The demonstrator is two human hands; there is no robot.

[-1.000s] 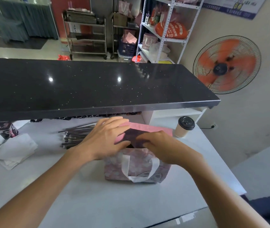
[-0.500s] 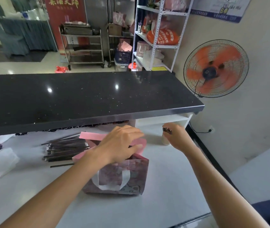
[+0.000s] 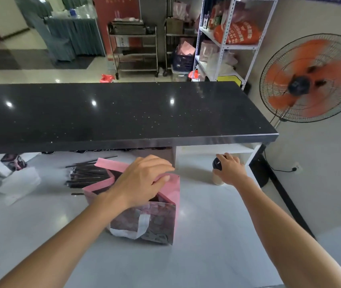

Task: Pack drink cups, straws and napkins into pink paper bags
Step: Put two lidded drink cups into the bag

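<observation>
On the counter, right hand (image 3: 231,171) grips cup (image 3: 217,177).

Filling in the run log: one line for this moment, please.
left hand holds pink bag open | right hand grips cup | cup on table

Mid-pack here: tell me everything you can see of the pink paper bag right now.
The pink paper bag stands upright on the white worktop, mouth open. Its outside carries a dusky pink floral print; the inside and the upper rim are plain pink. A white ribbon handle hangs down the near face. The paper looks thin and slightly creased. The left hand lies over the opening, fingers curled on the far rim. What is inside is hidden. Black straws lie just behind it to the left.
</observation>
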